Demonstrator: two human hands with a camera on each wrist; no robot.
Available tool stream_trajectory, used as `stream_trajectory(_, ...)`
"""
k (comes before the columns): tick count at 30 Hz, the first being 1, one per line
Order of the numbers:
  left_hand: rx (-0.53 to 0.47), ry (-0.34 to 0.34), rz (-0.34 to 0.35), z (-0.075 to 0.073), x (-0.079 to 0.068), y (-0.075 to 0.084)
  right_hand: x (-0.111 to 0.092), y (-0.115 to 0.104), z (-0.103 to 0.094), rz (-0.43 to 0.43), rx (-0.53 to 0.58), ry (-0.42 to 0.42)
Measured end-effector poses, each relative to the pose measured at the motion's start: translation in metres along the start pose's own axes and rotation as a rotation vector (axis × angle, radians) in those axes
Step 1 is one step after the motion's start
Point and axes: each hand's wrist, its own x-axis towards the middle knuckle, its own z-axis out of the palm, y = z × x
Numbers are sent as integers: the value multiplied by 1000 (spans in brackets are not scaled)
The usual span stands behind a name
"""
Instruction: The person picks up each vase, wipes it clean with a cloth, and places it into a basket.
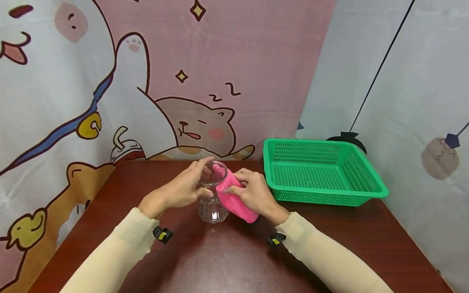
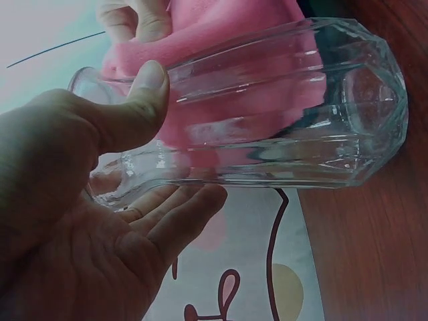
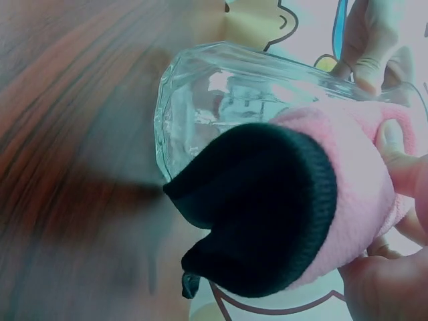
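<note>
A clear, ribbed glass vase [image 1: 213, 211] stands nearly upright over the brown table, its round mouth upward. My left hand [image 1: 181, 186] holds it near the rim, thumb on the near side and fingers on the far side, as the left wrist view also shows. On the vase's right side lies a fluffy pink mitt [image 1: 237, 203] with a black cuff [image 3: 267, 207], which hangs down and gapes. My right hand [image 1: 256, 193] pinches the mitt close to the rim. Through the glass [image 2: 348, 100], the pink fabric shows in the left wrist view.
A green plastic basket [image 1: 319, 198] with perforated sides sits at the back right of the table [image 1: 208, 270]. Behind the table hangs a cartoon-printed curtain [image 1: 247, 76], and a pale one [image 1: 413, 90] hangs along the right side.
</note>
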Motion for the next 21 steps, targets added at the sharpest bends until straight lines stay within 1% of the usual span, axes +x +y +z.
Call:
stream_trajectory(6,-3,3,9,0,0,1,0,-3,-3,35,110,43)
stream_trajectory(9,-4,2,10,-1,1,1,0,-5,-6,39,149,67)
stream_trajectory(12,1,-2,9,0,1,0,1,-7,-10,28,154,97)
stream_trajectory(15,6,-6,3,0,1,0,2,-10,-14,14,130,109)
stream_trajectory(21,-1,-12,-16,-1,0,0,3,-13,-16,27,122,77)
